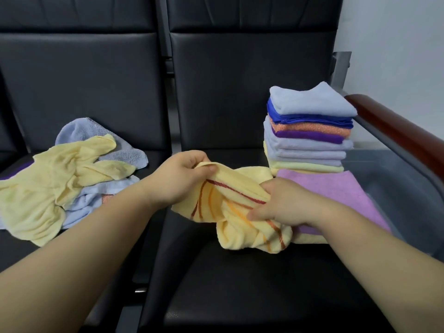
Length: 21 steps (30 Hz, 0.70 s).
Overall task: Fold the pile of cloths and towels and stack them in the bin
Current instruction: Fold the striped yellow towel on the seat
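From my head camera, looking down, I have both hands on a pale yellow striped towel (230, 212) that is bunched up over the black padded seat (240, 284) in front of me. My left hand (182, 179) pinches one raised edge of it between thumb and fingers, closed on the cloth, and my right hand (286, 205) is closed on the crumpled middle of the same towel, palm down, with the thumb pointing left. The towel's red and orange stripes run between my two hands, and its lower bunch hangs down to the seat cushion. Just to the right of the towel, touching it, lies a folded pink towel (336, 195), with a yellow layer showing under its near edge. Behind the pink one stands a tall stack of folded cloths (310, 131): light blue on top, then deep blue, orange, purple, several lavender ones and yellow at the bottom. A translucent grey bin (396, 179) lies at the right; the pink towel and the stack seem to sit in its left part, though I cannot tell for sure where its near wall runs. Beyond the bin is a reddish-brown armrest (403, 131). On the neighbouring seat to my left, well apart from the stack, lies the unfolded pile (64, 179): a loose yellow cloth on top, light blue and lavender towels beneath, a bit of orange peeking out.
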Available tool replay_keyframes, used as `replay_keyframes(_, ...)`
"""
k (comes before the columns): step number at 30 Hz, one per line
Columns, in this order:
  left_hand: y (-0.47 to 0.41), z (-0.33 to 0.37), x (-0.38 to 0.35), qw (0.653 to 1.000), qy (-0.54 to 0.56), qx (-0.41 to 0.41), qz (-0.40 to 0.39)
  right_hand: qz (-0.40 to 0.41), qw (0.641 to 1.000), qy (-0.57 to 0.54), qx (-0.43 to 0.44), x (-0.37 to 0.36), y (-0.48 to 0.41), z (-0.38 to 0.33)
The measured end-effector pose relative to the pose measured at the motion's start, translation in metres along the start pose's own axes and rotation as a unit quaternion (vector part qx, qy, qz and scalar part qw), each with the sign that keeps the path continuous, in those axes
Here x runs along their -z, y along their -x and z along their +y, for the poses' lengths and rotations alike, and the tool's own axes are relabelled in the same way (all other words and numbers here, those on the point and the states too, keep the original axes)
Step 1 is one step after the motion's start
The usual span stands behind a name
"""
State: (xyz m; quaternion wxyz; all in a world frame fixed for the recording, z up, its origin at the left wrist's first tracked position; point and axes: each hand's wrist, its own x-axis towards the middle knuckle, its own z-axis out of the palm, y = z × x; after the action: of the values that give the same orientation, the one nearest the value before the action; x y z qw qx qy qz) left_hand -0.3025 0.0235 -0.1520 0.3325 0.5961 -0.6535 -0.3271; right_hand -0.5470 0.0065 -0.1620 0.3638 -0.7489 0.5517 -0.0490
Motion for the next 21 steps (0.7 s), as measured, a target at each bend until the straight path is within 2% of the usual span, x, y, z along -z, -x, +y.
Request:
replay_keyframes(2,0.0,0.002,-0.003,0.996,0.082,0.024,0.01,0.019,0.999,-0.036,-0.002,0.0,-0.003,0.002)
replay_keyframes(5,-0.001,0.005,-0.007,0.981,0.184,0.052,0.001,-0.033,0.997,-0.07,0.002,0.005,-0.006,0.003)
replay_keyframes(7,0.0,0.005,-0.004,0.987,0.157,0.038,-0.025,-0.044,0.999,-0.025,0.019,0.008,-0.008,0.002)
replay_keyframes(9,0.001,0.004,0.001,0.993,0.083,0.032,-0.083,-0.015,0.999,0.012,0.043,0.011,-0.011,0.0)
replay_keyframes(11,0.001,0.0,0.005,0.988,-0.038,0.035,-0.149,0.012,0.998,-0.019,0.052,0.014,-0.013,-0.001)
replay_keyframes(13,0.0,-0.006,0.009,0.979,-0.076,0.041,-0.182,0.011,0.992,-0.116,0.051,0.016,-0.014,0.0)
replay_keyframes(18,0.0,-0.017,0.012,0.985,0.081,0.03,-0.149,-0.023,0.93,-0.357,0.091,0.01,-0.013,0.003)
replay_keyframes(20,-0.002,-0.016,0.007,0.978,0.164,0.028,-0.122,-0.06,0.914,-0.384,0.12,0.009,-0.011,0.002)
replay_keyframes(21,-0.004,-0.015,0.006,0.97,0.218,0.038,-0.102,-0.078,0.919,-0.364,0.128,0.009,-0.01,0.0)
